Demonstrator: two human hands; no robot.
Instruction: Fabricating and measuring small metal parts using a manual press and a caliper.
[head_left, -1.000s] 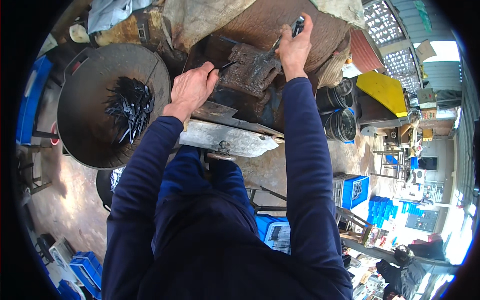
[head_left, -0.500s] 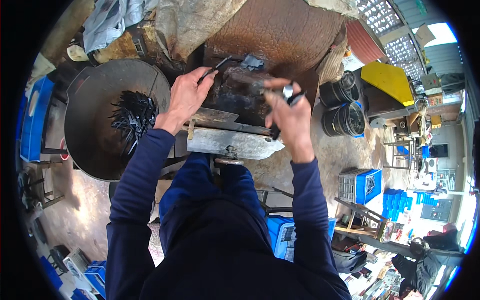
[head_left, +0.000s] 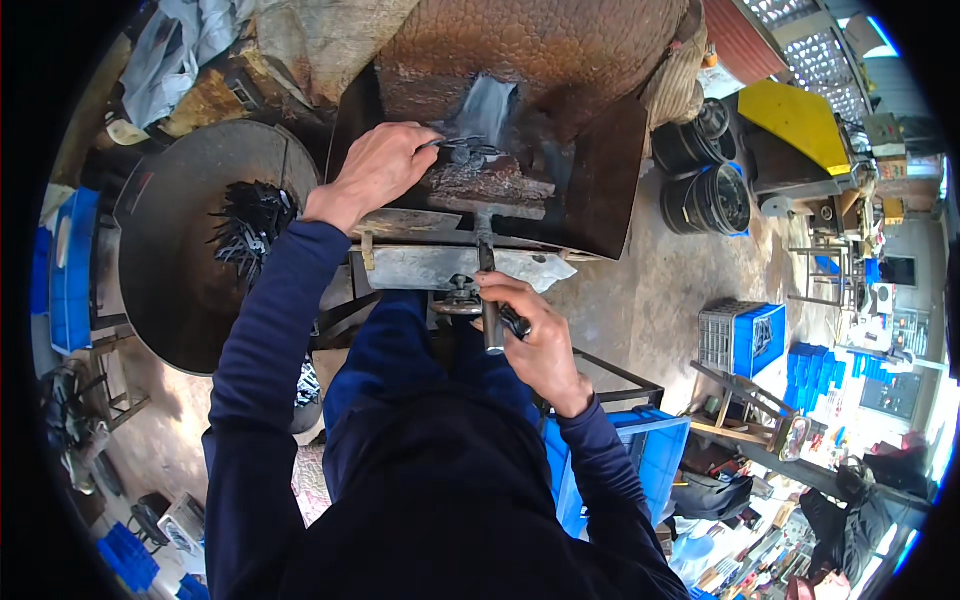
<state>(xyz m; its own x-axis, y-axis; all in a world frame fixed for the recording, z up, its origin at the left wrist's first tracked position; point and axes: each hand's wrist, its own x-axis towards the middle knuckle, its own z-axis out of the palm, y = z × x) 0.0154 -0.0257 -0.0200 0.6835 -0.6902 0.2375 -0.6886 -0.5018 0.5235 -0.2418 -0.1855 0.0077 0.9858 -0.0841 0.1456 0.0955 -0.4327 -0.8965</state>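
My left hand [head_left: 385, 165] is closed in a pinch on a thin dark metal piece [head_left: 438, 143]. It is above a rusty trough [head_left: 605, 195], beside a small cluster of dark pieces [head_left: 475, 152]. A pale grey-white streak [head_left: 487, 105], perhaps water, is just behind them. My right hand [head_left: 540, 345] is lower, in front of the trough, with fingers wrapped round a metal bar [head_left: 487, 255]. The bar's far end meets a crosspiece on the trough's worn block. A short black handle-like part [head_left: 516, 321] shows in the same hand; whether it joins the bar I cannot tell.
A big round pan [head_left: 165, 260] on the left holds a heap of dark strips [head_left: 250, 225]. A whitish board [head_left: 410, 272] edges the trough, a clamp-like knob [head_left: 458, 295] at its middle. Black buckets [head_left: 705, 200] and a blue crate [head_left: 640, 450] stand to the right.
My right hand has come down and nearer from above the trough, and now grips the bar. My left hand stays over the trough. The pale streak now shows where a blue-grey patch was.
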